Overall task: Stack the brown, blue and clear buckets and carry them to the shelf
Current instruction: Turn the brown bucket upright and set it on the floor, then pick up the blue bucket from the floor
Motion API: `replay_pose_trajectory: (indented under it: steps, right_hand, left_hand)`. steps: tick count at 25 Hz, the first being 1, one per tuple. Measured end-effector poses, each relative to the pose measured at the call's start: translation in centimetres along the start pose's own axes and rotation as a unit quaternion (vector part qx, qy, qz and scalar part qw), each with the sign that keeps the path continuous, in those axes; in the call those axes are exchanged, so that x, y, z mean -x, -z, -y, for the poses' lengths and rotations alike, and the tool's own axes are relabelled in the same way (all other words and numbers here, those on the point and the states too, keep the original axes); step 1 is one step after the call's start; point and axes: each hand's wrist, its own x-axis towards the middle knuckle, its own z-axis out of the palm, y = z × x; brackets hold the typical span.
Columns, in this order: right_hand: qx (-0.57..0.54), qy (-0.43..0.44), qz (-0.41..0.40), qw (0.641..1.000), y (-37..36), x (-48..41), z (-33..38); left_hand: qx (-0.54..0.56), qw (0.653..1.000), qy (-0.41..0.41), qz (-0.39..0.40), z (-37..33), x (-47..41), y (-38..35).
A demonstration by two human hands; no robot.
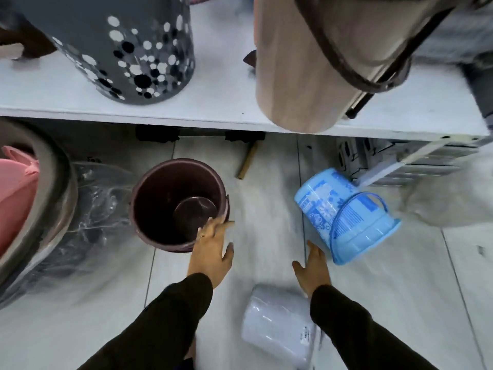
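Note:
A dark brown bucket (176, 198) stands upright on the tiled floor at centre left. My left hand (212, 248) rests on its near rim, fingers over the edge. A blue flowered bucket (344, 214) with a blue handle lies on its side to the right, mouth toward me. My right hand (313, 269) is spread open just left of its rim, not touching it. A clear, whitish bucket (280, 323) lies on its side on the floor near me, partly hidden by my right sleeve. The white shelf (213, 108) runs across above.
On the shelf stand a grey dotted bin (133, 49) and a tan wood-pattern bucket (306, 62) with a dark handle. A large grey tub (53, 198) holding pink items and crumpled clear plastic (98, 198) sit at left. A wooden stick (248, 161) lies under the shelf.

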Motion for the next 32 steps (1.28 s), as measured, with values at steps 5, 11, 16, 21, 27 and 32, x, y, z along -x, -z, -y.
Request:
replay_pose_trajectory:
  steps: [5,11,16,21,27,32]
  right_hand:
    - [0.105,-0.016,-0.096,0.990,10.3,-5.7,-9.3]
    - [0.455,0.202,-0.136,0.857,18.2,-17.2,-16.6]
    - [0.535,0.313,-0.112,0.777,19.4,-18.7,-17.4]
    - [0.362,0.231,-0.165,0.888,20.9,-16.2,-13.1]
    - [0.010,0.018,-0.146,0.989,21.0,-16.1,-12.6]
    - [-0.277,-0.024,-0.132,0.951,18.3,-15.4,-13.1]
  left_hand:
    - [0.106,0.991,-0.019,0.086,-9.3,-0.3,-11.7]
    - [0.154,0.969,0.060,0.183,-17.5,-4.5,-28.5]
    - [0.206,0.956,0.162,0.133,-18.9,-3.2,-30.8]
    - [0.202,0.977,0.056,-0.044,-18.1,-4.3,-22.2]
    - [0.367,0.896,0.249,0.023,-17.8,-8.0,-18.5]
    - [0.536,0.798,0.276,-0.013,-19.6,-8.7,-19.8]
